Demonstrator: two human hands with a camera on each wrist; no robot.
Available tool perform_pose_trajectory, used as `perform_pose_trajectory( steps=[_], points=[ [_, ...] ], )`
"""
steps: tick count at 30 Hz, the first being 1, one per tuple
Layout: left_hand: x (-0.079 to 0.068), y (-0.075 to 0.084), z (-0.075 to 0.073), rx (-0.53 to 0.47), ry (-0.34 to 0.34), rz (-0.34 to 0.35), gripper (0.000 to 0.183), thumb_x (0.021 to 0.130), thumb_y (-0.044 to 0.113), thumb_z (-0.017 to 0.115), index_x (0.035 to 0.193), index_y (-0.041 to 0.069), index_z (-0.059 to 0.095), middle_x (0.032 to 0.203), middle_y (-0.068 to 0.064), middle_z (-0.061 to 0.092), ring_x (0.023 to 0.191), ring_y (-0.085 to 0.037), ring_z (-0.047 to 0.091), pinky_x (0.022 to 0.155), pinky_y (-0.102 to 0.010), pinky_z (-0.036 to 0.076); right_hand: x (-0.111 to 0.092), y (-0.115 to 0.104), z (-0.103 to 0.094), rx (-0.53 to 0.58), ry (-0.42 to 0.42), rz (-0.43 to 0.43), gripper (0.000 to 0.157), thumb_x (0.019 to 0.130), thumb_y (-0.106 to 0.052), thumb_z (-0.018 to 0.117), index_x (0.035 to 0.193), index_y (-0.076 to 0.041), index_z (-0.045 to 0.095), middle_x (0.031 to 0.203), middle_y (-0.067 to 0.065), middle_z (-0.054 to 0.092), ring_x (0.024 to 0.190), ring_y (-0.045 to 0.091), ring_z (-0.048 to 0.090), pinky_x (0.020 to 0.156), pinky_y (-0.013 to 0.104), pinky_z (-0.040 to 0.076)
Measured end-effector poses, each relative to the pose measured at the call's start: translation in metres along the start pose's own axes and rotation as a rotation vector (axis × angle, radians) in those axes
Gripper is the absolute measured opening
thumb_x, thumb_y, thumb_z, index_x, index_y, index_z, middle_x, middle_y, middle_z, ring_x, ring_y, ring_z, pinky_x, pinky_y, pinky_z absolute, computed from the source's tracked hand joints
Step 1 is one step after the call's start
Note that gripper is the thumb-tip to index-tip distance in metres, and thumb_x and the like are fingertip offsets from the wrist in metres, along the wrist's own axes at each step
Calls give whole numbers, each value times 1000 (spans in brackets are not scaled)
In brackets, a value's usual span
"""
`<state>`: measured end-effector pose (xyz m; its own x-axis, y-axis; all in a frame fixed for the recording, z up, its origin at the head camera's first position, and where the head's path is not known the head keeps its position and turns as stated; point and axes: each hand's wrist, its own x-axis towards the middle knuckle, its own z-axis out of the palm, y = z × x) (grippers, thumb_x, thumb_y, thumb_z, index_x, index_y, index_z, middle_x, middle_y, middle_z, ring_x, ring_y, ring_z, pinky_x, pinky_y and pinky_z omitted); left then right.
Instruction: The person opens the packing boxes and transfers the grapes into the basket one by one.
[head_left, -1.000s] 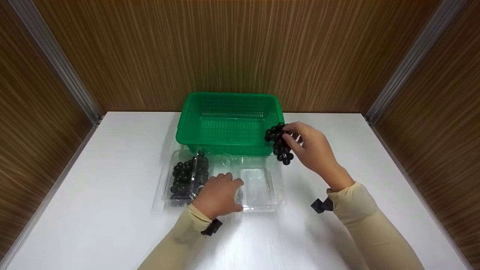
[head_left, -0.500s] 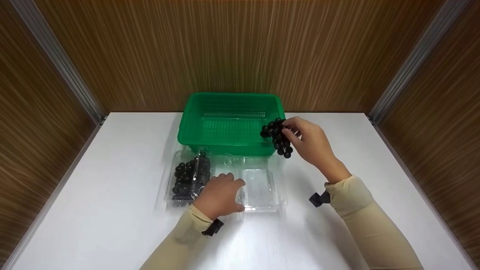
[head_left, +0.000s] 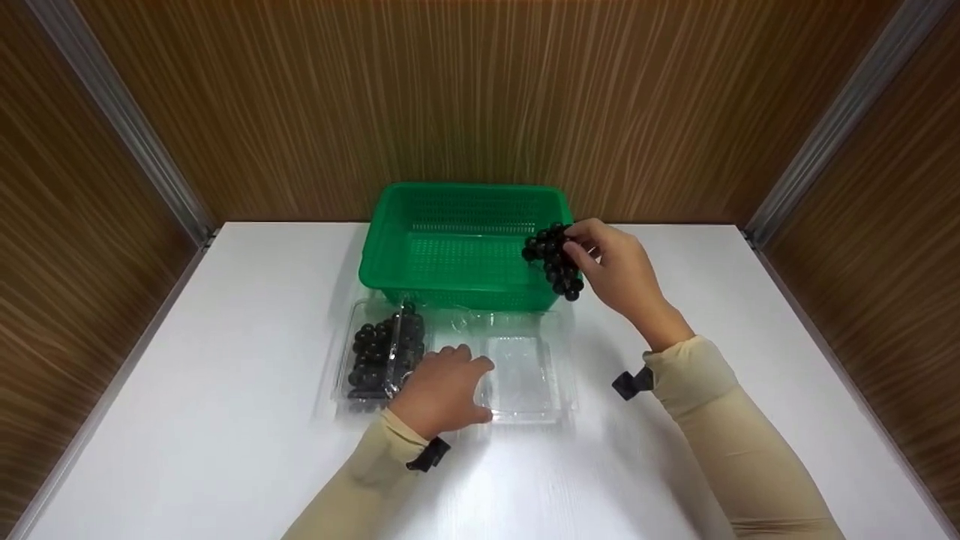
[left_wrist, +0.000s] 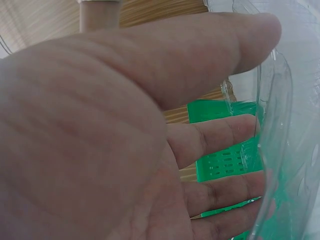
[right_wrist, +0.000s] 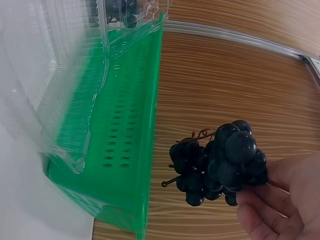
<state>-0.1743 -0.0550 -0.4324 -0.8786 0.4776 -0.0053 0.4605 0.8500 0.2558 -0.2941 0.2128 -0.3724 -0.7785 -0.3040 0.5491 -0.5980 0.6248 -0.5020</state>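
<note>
Dark grapes in a bunch, with brown stems showing, hang from my right hand, whose thumb and fingers pinch one side. In the head view the bunch overlaps the right rim of the green basket. My left hand rests at the middle of a clear plastic clamshell box. Its fingers are spread, and in the left wrist view the fingertips lie right at the clear plastic edge. More grapes fill the box's left half, partly hidden by the clear plastic and the left hand.
The basket stands behind the clamshell box on a white table. Brown wood-grain panels enclose the back and both sides, with metal strips at the corners.
My right hand has moved upward and away from me with the bunch of grapes, along the basket's right rim. The left hand stays at the box.
</note>
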Motion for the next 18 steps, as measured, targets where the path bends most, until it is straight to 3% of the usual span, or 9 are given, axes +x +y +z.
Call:
perform_pose_trajectory(
  steps=[9,18],
  points=[
    [-3,1,0,-2,25,23,60,78,36,86,128,8,68,108,-12,64,99,-32,61,88,-50,52,4,4,8,24,19,25,19,101,-15,68,117,-5,69,105,6,75,90,17,68,81,28,54],
    [-4,1,2,5,9,10,62,79,39,85,130,9,67,109,-13,64,100,-32,61,88,-50,52,7,7,16,91,30,119,19,103,-18,66,117,-6,69,105,6,74,90,16,66,82,25,53]
  ],
)
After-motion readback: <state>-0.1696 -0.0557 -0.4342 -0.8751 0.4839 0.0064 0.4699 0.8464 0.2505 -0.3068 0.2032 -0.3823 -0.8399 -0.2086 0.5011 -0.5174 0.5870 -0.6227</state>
